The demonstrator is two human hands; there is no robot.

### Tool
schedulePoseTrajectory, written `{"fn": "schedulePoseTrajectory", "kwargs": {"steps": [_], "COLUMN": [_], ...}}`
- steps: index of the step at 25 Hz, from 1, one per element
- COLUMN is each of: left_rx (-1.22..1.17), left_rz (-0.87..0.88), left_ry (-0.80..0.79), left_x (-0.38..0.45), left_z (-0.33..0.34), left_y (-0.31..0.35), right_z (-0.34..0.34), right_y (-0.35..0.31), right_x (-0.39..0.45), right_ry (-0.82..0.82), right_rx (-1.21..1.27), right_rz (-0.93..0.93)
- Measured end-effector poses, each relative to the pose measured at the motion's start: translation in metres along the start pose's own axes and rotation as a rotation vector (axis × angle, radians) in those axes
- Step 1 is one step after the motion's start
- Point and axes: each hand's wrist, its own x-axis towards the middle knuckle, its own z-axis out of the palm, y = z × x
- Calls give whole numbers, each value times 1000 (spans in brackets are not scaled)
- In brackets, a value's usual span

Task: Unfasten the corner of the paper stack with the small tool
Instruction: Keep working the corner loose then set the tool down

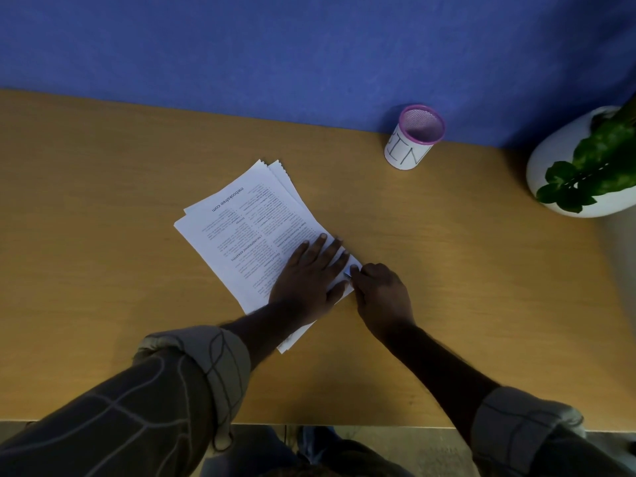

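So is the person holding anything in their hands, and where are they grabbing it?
The right hand pinches a small tool at the paper stack's corner; where it grips cannot be told. The left hand holds nothing, just presses flat on the papers.

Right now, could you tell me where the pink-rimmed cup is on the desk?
In the head view, the cup stands upright at the back of the desk, against the blue wall, between the papers and the potted plant.
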Motion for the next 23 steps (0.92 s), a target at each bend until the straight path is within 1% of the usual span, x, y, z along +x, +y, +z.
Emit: {"fn": "schedulePoseTrajectory", "kwargs": {"steps": [5, 9, 11, 15, 19, 23], "left_rx": [-3, -6, -15, -27, -30, -38], "left_rz": [-5, -6, -16, -21, -26, -26], "left_ry": [20, 14, 11, 8, -7, -14], "left_x": [0, 0, 1, 0, 1, 1], "left_z": [-1, -2, -3, -3, -3, -3], "left_y": [1, 1, 1, 1, 1, 0], "right_z": [6, 5, 5, 7, 9, 11], "right_y": [-7, -1, 0, -5, -7, -8], "right_x": [-2, 1, 2, 3, 4, 5], "right_ry": [38, 68, 65, 59, 117, 129], "right_rx": [51, -27, -20, 189, 290, 332], "right_rz": [77, -16, -18, 177, 232, 319]}}
